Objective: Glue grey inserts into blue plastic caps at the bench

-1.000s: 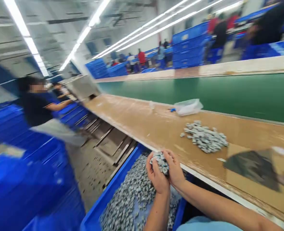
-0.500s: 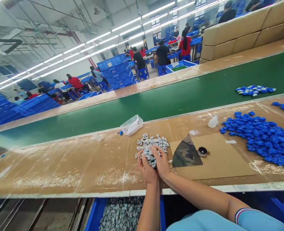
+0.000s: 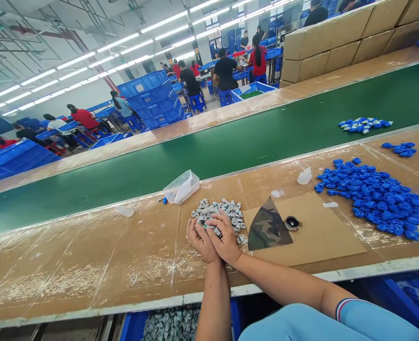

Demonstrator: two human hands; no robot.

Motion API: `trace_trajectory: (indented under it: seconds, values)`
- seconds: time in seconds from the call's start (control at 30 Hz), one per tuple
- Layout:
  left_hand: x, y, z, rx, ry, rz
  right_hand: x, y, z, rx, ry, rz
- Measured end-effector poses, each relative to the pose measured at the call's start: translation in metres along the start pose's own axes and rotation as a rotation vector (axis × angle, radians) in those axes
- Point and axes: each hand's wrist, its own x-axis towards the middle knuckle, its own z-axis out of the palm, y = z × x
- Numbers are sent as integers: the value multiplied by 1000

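On the brown table [image 3: 88,255], right in front of me, I see my two hands side by side. My left hand [image 3: 199,241] and my right hand [image 3: 226,239] are cupped together over some small grey parts [image 3: 216,213]. A few parts sit between my palms, and my fingers are loosely curled, not squeezed tight. Most grey parts lie in a little pile just past my fingers, touching them. Many more wait in the blue bin [image 3: 134,327] below the table edge. I think the moving job is only partly done. Blue caps [image 3: 373,194] lie well apart on the right.
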Motion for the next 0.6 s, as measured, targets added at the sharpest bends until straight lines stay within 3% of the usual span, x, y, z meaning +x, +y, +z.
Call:
trace_trajectory:
  seconds: [0.13, 0.3, 0.6]
  values:
    - [1, 4, -1, 208, 46, 35, -3, 3, 0, -199, -113, -13]
    - [-2, 2, -2, 271, 81, 11, -5, -3, -8, -406, -210, -26]
    - [-4, -3, -2, 380, 27, 12, -27, 4, -37, -779, -465, 33]
